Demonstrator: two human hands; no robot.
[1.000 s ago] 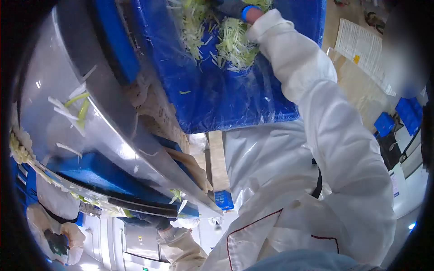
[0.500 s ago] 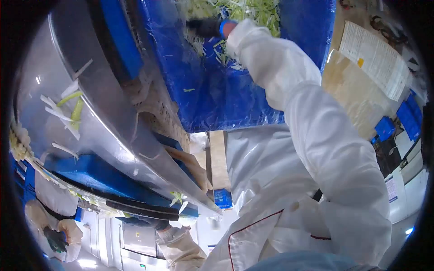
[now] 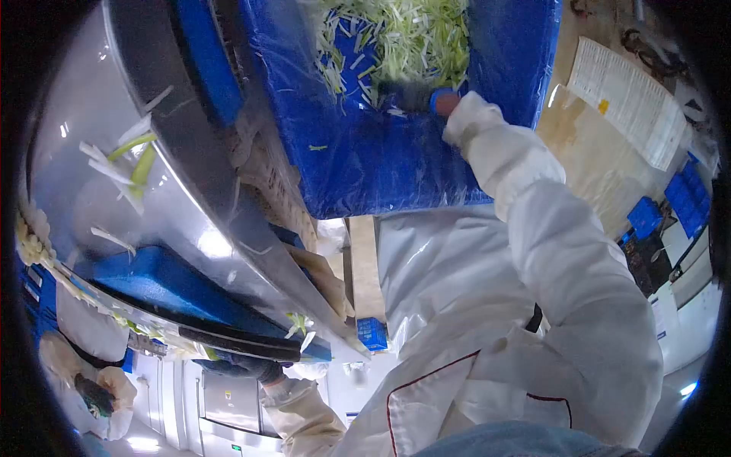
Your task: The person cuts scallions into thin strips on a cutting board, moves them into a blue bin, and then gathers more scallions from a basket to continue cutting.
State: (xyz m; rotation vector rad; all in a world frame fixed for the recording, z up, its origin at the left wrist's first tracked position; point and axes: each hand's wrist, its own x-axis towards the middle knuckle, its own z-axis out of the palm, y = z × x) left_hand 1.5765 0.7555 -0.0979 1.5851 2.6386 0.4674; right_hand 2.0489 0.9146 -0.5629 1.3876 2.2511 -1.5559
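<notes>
My right hand (image 3: 412, 96), in a dark glove with a blue cuff, rests in the shredded pale green vegetable (image 3: 403, 42) inside a blue plastic-lined crate (image 3: 381, 164). The hand is blurred and its fingers are hidden among the shreds. My white sleeve (image 3: 533, 206) runs up to it from the lower right. My left hand (image 3: 255, 371), also dark-gloved, is low in the picture under the lower end of a curved metal chute (image 3: 183, 190). Its grip is hidden.
A few vegetable strips (image 3: 126, 164) cling to the chute. A blue crate (image 3: 167, 286) lies beneath it. Another person in white (image 3: 91, 373) stands at lower left. Paper sheets (image 3: 628, 91) and small blue boxes (image 3: 647, 217) lie on the floor at right.
My right hand swept left through the pile, then came back down and right toward the near side of the crate. The shreds now lie more spread out.
</notes>
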